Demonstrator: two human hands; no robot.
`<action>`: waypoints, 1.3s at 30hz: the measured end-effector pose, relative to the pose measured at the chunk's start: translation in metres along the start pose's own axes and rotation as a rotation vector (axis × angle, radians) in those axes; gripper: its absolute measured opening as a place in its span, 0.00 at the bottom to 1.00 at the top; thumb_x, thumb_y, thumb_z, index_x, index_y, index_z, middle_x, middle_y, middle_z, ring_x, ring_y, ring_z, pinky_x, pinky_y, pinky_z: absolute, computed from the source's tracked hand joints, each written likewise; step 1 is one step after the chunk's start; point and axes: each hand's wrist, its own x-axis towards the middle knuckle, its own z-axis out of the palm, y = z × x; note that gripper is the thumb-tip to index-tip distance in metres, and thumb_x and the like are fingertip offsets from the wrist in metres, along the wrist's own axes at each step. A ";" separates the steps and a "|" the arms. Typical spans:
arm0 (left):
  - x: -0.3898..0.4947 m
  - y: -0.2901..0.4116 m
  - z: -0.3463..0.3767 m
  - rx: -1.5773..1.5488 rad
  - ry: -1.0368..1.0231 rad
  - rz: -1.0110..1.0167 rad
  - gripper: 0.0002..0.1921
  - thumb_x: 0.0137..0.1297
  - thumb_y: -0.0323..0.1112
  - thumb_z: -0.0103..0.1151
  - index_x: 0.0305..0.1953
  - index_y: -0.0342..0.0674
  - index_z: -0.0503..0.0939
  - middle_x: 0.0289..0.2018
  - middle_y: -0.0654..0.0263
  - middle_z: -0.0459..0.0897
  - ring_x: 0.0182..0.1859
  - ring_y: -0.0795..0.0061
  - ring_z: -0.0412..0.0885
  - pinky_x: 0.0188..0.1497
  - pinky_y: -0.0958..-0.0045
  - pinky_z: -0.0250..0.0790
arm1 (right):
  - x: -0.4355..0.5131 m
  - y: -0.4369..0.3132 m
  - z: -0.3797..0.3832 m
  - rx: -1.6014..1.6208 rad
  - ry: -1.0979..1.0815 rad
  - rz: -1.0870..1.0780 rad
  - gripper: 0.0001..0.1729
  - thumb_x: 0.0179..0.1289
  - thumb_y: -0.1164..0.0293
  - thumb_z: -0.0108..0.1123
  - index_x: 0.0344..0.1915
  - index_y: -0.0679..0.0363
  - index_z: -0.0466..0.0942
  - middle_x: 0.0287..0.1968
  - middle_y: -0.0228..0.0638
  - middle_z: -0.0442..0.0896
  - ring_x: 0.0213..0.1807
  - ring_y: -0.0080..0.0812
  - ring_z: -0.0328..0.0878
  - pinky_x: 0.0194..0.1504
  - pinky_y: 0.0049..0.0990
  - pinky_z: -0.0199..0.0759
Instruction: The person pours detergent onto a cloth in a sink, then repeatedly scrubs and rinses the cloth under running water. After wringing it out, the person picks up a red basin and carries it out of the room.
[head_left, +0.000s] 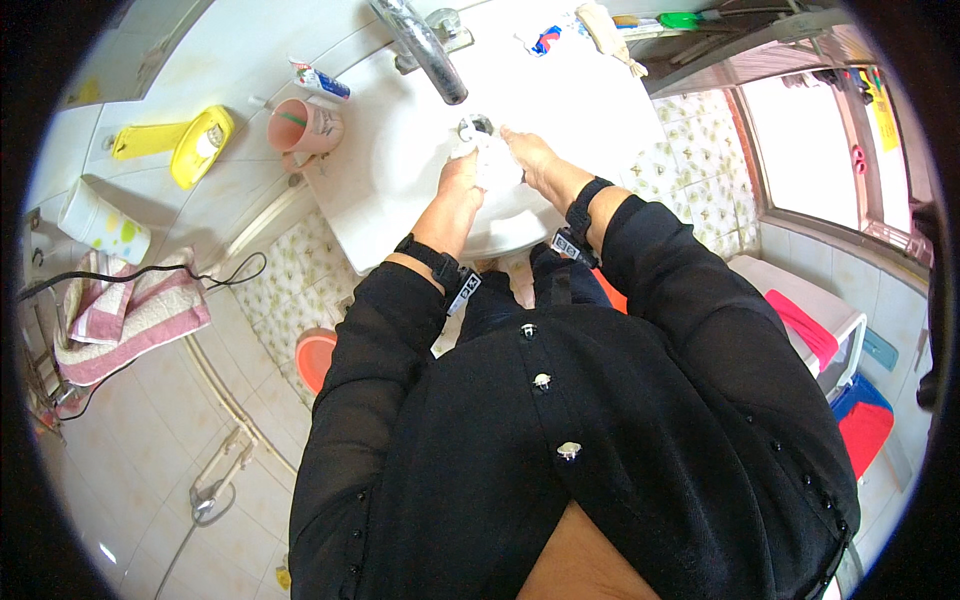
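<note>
Both my hands are low in a white ceramic washbasin (390, 172), below the metal faucet (431, 56). My left hand (461, 176) touches something white, perhaps a wet cloth or foam, that blends into the bright basin; whether its fingers close on it is unclear. Across a small gap, my right hand (531, 154) is near the same white patch, thumb side toward the drain hole (477, 126). Glare hides its palm. A pink cup (300, 127) with something green inside stands on the basin's left rim, beside a toothpaste tube (322, 81).
A yellow soap dish (201, 146) and a dotted white cup (105, 223) are on the left wall, above a striped towel (135, 322). A cloth (607, 34) and a crumpled wrapper (546, 40) lie on the back right rim. An orange basin (316, 358) is on the floor.
</note>
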 end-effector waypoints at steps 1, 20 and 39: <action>0.003 0.001 -0.001 0.005 0.047 0.004 0.16 0.60 0.38 0.58 0.46 0.37 0.73 0.37 0.64 0.79 0.38 0.69 0.80 0.39 0.63 0.74 | -0.005 -0.003 -0.002 -0.064 -0.049 -0.021 0.23 0.58 0.57 0.58 0.46 0.64 0.75 0.38 0.43 0.80 0.35 0.34 0.77 0.39 0.30 0.71; -0.012 0.033 -0.009 -0.008 0.149 -0.233 0.15 0.69 0.34 0.39 0.52 0.33 0.63 0.54 0.50 0.64 0.55 0.44 0.67 0.52 0.33 0.62 | -0.005 -0.018 -0.027 0.038 0.224 -0.106 0.12 0.56 0.75 0.57 0.41 0.67 0.73 0.35 0.44 0.79 0.34 0.37 0.78 0.31 0.36 0.73; -0.027 0.047 -0.003 -0.194 0.054 0.102 0.21 0.70 0.39 0.42 0.58 0.34 0.57 0.53 0.49 0.69 0.54 0.52 0.70 0.61 0.53 0.60 | -0.014 -0.007 -0.037 -0.465 -0.199 -0.407 0.11 0.57 0.73 0.59 0.41 0.62 0.79 0.34 0.31 0.81 0.38 0.25 0.76 0.42 0.22 0.70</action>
